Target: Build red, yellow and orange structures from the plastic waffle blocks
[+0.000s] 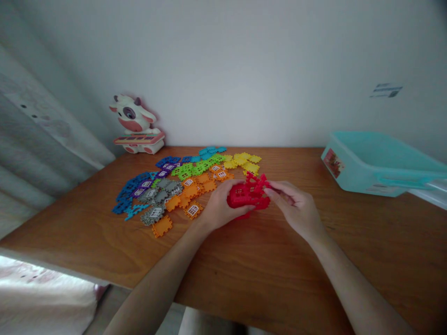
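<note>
1. From my remote post, I saw the red toy pieces [249, 197] between both hands at the wooden table [258, 265], just right of the orange pieces [190, 188].
2. The left hand [220, 208] was clamped round their left side.
3. The right hand [301, 209] pinched their upper right edge.
4. I judged them light, stiff plastic, perhaps slippery on flat faces, with thin teeth; gripping opposite edges seemed safest to me.

The wooden table [265, 265] bears colourful tiles [191, 189], a cow toy [135, 123] and a turquoise bin [359, 174].
</note>
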Action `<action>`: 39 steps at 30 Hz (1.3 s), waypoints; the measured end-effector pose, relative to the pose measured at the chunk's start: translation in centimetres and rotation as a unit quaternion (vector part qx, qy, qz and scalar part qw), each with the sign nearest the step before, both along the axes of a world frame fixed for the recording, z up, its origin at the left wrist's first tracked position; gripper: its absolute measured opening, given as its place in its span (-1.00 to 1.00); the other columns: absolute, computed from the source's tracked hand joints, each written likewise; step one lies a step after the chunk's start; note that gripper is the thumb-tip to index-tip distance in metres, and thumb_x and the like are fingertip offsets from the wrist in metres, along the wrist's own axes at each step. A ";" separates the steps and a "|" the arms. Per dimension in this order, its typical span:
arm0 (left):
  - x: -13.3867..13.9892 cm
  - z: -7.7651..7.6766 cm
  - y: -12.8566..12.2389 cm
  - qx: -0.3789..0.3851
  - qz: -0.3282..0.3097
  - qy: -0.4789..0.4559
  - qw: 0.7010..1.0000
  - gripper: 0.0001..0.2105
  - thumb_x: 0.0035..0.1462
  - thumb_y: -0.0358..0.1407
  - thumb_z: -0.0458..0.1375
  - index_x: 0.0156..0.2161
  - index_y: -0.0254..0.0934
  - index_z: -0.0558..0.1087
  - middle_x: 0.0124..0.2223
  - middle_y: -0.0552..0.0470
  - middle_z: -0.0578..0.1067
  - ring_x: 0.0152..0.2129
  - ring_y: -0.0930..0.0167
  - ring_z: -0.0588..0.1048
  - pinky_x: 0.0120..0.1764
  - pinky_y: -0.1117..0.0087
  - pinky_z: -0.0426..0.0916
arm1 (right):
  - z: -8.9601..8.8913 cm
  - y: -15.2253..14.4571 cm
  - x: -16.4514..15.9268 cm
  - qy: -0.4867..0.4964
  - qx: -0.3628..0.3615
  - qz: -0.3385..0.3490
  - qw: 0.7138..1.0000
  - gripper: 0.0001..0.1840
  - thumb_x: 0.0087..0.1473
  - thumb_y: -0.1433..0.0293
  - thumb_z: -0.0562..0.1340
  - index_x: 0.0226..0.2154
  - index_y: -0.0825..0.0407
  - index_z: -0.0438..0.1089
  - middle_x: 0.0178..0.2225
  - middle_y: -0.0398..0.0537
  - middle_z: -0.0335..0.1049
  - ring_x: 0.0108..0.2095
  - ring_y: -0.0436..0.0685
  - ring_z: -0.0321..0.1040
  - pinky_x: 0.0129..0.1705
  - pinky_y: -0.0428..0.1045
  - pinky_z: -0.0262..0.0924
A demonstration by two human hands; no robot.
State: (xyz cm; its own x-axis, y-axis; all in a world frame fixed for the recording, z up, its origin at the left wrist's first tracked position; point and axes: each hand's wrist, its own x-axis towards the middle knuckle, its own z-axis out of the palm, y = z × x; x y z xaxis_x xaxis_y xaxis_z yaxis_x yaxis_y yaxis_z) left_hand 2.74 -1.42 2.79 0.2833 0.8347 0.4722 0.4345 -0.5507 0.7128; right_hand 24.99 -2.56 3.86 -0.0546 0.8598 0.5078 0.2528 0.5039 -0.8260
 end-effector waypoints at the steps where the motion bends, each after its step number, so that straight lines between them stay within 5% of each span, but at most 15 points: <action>1: -0.1 -0.2 0.1 -0.011 -0.009 0.003 1.000 -0.38 0.00 -0.14 0.43 0.15 -0.18 0.37 0.11 -0.12 0.54 0.00 0.22 0.55 0.07 0.10 0.46 | 0.1 0.0 -0.1 -0.004 -0.001 0.006 1.000 -0.76 0.17 0.24 0.35 -0.09 -0.12 0.60 -0.12 -0.04 0.61 -0.13 0.18 0.55 0.01 0.15 0.44; 24: 0.0 -0.2 0.0 0.003 -0.002 0.032 0.999 -0.43 0.05 -0.09 0.38 0.14 -0.22 0.39 0.08 -0.11 0.56 -0.04 0.26 0.56 0.02 0.19 0.47 | 0.6 -0.3 0.4 -0.108 0.011 0.051 0.993 -0.84 0.20 0.27 0.32 -0.18 -0.07 0.59 -0.22 -0.10 0.62 -0.24 0.12 0.54 -0.12 0.02 0.42; 31: -0.2 0.0 0.2 0.001 -0.019 0.039 0.999 -0.42 0.02 -0.12 0.41 0.13 -0.21 0.40 0.08 -0.12 0.56 -0.03 0.23 0.56 0.04 0.16 0.47 | 0.4 -0.5 0.3 -0.108 -0.080 0.099 0.986 -0.77 0.18 0.18 0.33 -0.19 -0.06 0.60 -0.20 -0.10 0.64 -0.22 0.15 0.55 -0.17 0.01 0.41; 39: -0.4 0.1 0.2 0.020 -0.060 0.048 0.997 -0.43 0.08 -0.14 0.37 0.17 -0.21 0.36 0.12 -0.14 0.52 0.01 0.23 0.54 0.10 0.15 0.43 | 0.4 -0.9 -0.3 -0.126 -0.097 0.111 0.981 -0.77 0.20 0.18 0.31 -0.20 -0.06 0.61 -0.23 -0.07 0.65 -0.25 0.18 0.56 -0.16 0.05 0.42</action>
State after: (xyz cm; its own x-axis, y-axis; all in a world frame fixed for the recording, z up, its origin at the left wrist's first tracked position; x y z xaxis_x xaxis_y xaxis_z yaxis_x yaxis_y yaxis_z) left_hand 2.33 -1.22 2.94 0.4266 0.7729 0.4697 0.4290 -0.6301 0.6473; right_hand 24.67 -3.43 4.22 -0.3547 0.8917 0.2811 0.3633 0.4084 -0.8374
